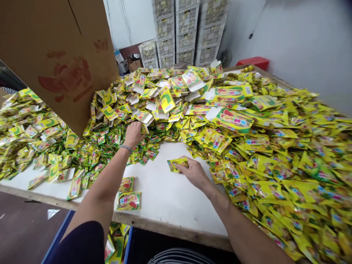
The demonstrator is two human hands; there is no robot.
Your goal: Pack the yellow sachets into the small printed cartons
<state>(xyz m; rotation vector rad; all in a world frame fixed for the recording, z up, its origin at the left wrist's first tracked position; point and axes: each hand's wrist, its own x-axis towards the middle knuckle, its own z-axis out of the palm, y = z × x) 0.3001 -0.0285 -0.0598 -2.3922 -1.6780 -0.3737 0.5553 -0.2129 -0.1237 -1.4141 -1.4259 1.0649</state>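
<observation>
My left hand [134,135] reaches to the front of a heap of small yellow cartons [167,99]. Its fingers are closed on a small yellow carton [144,129], mostly covered by the hand; a carton with a raised white flap lies just behind it. Over the bare white tabletop [165,194], my right hand [194,171] pinches a yellow sachet [177,165] between thumb and fingers. Small green sachets [110,137] lie below and left of my left hand. Two filled-looking yellow cartons [128,201] lie near the table's front edge.
A large pile of yellow sachets [275,172] covers the right side. A tall cardboard sheet or box [63,47] stands at the left, with more cartons beyond it. White crates [187,33] are stacked behind. Below the edge, a blue-rimmed bin [128,244] holds yellow packs.
</observation>
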